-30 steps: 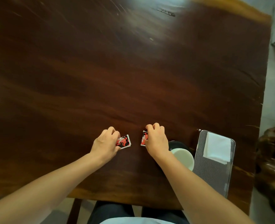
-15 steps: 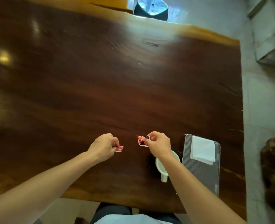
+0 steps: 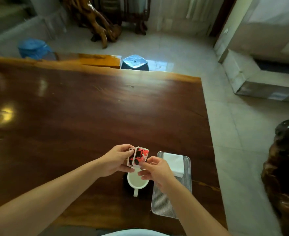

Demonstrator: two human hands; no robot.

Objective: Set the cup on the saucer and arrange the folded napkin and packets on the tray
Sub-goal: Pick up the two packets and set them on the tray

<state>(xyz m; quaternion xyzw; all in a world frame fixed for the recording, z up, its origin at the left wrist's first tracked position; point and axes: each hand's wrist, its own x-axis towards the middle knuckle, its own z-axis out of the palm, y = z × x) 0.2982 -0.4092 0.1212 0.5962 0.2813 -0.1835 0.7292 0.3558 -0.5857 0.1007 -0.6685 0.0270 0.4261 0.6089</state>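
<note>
On my feed the long dark polished wooden table (image 3: 82,116) fills the left and middle of the view, and everything I am handling sits near its right end, close to the near edge. Coming in from the left, my left hand (image 3: 116,160) is raised above the table with thumb and fingers curled closed around the left side of the red, black and white paper packets (image 3: 137,156). The packets are held upright between both hands, overlapping one another; I cannot tell exactly how many there are. My right hand (image 3: 157,171) meets them from the right, thumb and forefinger pinched on their lower right corner, the other fingers loosely curled and holding nothing.

Directly below the hands, the white ceramic cup (image 3: 137,182) stands upright on the black round saucer (image 3: 125,186), its handle pointing toward the near edge of the table. The saucer is dark against the wood and only partly distinguishable, and the right hand overlaps the cup's rim in my view.

Just right of the saucer lies the grey ribbed rectangular tray (image 3: 165,205), running lengthwise from the near edge toward the far side, not far from the table's right edge. The white folded napkin (image 3: 174,163) rests flat on the tray's far end, leaving the tray's near half bare.
</note>
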